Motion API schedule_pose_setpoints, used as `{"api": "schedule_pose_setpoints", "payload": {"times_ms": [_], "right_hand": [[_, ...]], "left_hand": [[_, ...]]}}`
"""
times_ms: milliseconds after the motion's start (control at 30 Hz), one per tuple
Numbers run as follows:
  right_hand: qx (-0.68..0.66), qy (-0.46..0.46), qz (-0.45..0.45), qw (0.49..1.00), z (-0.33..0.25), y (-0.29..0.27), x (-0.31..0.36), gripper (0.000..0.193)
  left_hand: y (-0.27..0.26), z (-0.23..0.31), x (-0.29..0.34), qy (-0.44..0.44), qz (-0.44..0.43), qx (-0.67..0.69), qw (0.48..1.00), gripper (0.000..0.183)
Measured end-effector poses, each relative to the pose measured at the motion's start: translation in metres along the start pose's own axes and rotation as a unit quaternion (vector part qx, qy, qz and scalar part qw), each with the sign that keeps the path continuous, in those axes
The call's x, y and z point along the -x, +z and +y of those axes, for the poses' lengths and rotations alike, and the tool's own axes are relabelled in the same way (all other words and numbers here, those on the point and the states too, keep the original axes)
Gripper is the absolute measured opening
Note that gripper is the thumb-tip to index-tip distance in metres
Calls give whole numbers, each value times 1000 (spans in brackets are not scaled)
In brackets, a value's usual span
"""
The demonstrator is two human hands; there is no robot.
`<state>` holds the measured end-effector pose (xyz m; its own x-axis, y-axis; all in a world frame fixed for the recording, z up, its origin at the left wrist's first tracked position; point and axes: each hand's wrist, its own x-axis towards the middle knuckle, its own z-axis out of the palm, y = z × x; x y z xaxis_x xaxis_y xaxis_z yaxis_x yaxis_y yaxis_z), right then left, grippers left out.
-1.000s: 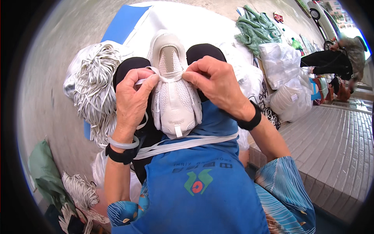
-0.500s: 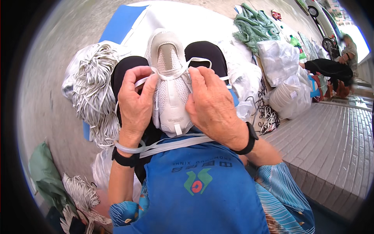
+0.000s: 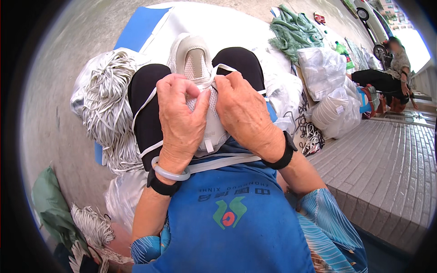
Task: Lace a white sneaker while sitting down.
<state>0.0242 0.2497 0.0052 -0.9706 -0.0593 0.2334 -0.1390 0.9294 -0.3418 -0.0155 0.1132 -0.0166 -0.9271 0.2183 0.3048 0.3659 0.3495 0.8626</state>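
A whitish mesh sneaker [image 3: 195, 58] rests between my black-clad knees, with its toe pointing up and away and its heel tab toward me. A flat white shoelace [image 3: 223, 67] crosses over it near the opening. My right hand [image 3: 249, 113] pinches the lace at the shoe's right side, and a loop rises above its fingers. Close beside it, my left hand [image 3: 182, 116] bends over the shoe with thumb and fingers curled at the lace. From behind this hand a lace end trails down across my left knee. Both hands hide much of the shoe's middle.
Bundled white laces [image 3: 110, 107] hang left of my knees; another bundle [image 3: 93, 225] lies lower left, by a green bag [image 3: 50, 195]. Clear plastic bags [image 3: 322, 73] and green netting [image 3: 296, 32] are at right. A person [image 3: 391, 70] sits beyond the tiled ledge [image 3: 387, 168].
My left hand has moved right, from the shoe's left edge to over its middle, near my right hand. The lace now trails over my left knee. The seated person has shifted posture.
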Motion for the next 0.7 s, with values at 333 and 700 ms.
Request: {"api": "schedule_pose_setpoints", "payload": {"times_ms": [333,700], "right_hand": [[-87,-120,-32,988,8,-10,-5,23],[-169,-43,-1,985,26,-19,-3,33]], "left_hand": [[15,2,16,82,91,-58,991,21],[21,6,2,60,61,-63,994,22]]}}
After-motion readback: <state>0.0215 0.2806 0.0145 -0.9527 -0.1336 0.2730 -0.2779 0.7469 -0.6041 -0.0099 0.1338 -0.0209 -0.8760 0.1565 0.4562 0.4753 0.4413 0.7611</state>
